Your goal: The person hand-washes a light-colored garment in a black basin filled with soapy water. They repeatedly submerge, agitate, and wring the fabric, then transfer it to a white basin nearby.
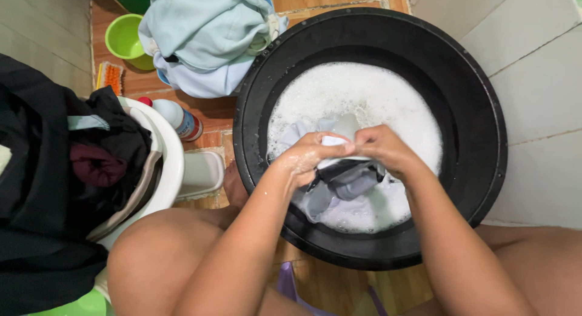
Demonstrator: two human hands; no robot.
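Head view, looking down. One black basin [485, 104] on the floor, holding white suds [364, 92] across most of its inside. One grey garment [339, 182] lies in it at the near side, partly under the foam and partly lifted out.

Left hand [309, 155]: fingers curled shut, pinching a bunched fold of the garment. Wet, flecked with foam.
Right hand [385, 149]: fingers closed on the same fold. The two hands touch at the knuckles, directly above the near half of the suds. Both forearms cross the near rim and hide part of it.

Surroundings, counted:
- One white basket [173, 164] just left of the basin, heaped with dark clothes [54, 170].
- One pale blue pile of laundry [206, 37] at the top, overlapping the basin's far-left rim.
- One green tub [124, 40] beside that pile.
- One orange brush [110, 76] below the tub.
- One white bottle [179, 119] with a red cap, lying between basket and basin.
- Two bare knees in the foreground.
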